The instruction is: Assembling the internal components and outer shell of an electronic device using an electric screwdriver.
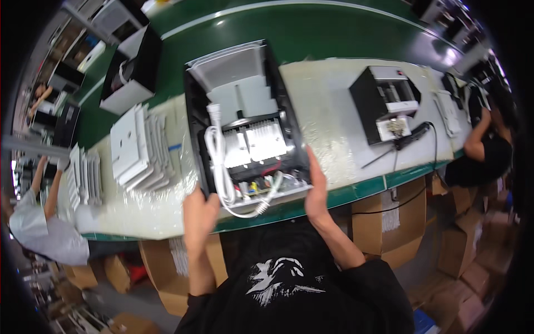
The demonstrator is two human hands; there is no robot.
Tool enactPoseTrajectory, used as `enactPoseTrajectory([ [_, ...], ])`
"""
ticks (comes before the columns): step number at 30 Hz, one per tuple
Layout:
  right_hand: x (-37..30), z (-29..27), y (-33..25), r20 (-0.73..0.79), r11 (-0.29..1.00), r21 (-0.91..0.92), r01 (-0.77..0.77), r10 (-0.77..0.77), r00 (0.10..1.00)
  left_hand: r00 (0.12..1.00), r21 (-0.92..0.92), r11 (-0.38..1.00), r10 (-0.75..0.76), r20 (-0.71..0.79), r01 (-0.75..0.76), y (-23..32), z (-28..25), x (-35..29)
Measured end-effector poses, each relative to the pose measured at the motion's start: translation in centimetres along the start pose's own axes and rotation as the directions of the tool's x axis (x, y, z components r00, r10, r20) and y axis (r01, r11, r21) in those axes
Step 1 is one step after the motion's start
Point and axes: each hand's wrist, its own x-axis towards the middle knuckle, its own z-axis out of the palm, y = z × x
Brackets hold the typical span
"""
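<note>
Between my hands is a black appliance housing (192,122), open at the top. Inside it are white finned parts (255,143), small electronic parts and wires at the near end, and a grey-white panel (239,94) toward the far end. A coiled white power cord (214,147) lies over its left side, and its loop hangs over the near edge. My left hand (199,217) is closed on the near left corner. My right hand (317,189) grips the near right side, fingers partly hidden behind it.
A stack of white panels (136,147) lies left on the covered workbench (322,111), with more panels (83,178) beyond. To the right stand a similar black-and-white unit (384,103) and a corded black tool (414,136). Co-workers sit at both sides; cardboard boxes (389,222) stand below.
</note>
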Motion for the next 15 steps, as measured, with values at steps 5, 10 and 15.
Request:
enactPoseTrajectory([
  [5, 1.7, -0.3, -4.1, 0.05, 0.943, -0.249, 0.222, -0.216, 0.975, 0.983, -0.252, 0.968, -0.053, -0.176, 0.007, 0.8, 2.1, -3.3],
  [10, 7.7, 5.0, -9.5, 0.663, 0.591, -0.242, 0.769, -0.478, 0.576, 0.968, -0.298, 0.953, -0.014, -0.249, -0.063, 0.0, 2.4, -1.8],
  [15, 10.4, 9.8, -6.7, 0.919, 0.458, -0.081, 0.885, -0.309, 0.244, 0.983, -0.274, 0.962, -0.029, -0.181, -0.022, 0.1, 2.0, -2.1],
])
